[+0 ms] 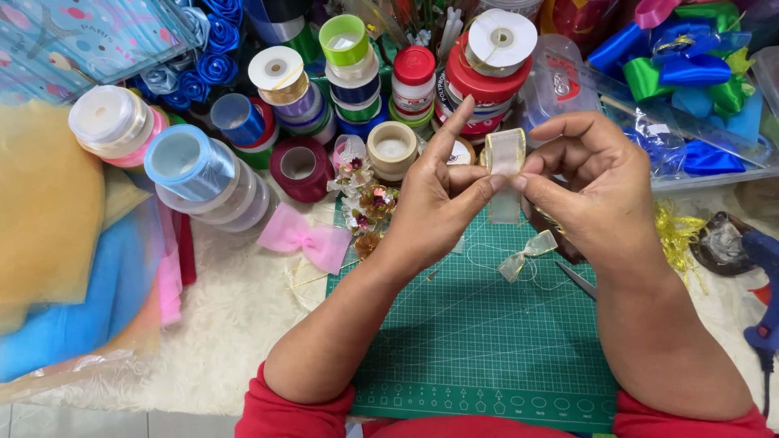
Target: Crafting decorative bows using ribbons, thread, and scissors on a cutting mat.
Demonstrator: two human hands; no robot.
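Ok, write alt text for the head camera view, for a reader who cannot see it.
Two hands, the left hand and right hand, pinch a folded strip of sheer cream ribbon above a green cutting mat. A small finished bow lies on the mat and a pink bow beside it, with many ribbon spools crowded behind.

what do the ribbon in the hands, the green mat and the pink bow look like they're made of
Ribbon, pinched by left hand and right hand: likely sheer organza, translucent cream with shiny gold edges.
Green mat: probably matte vinyl or rubber cutting mat; flat, printed grid lines.
Pink bow: apparently sheer fabric such as organza or tulle; the rug's white shows faintly through.
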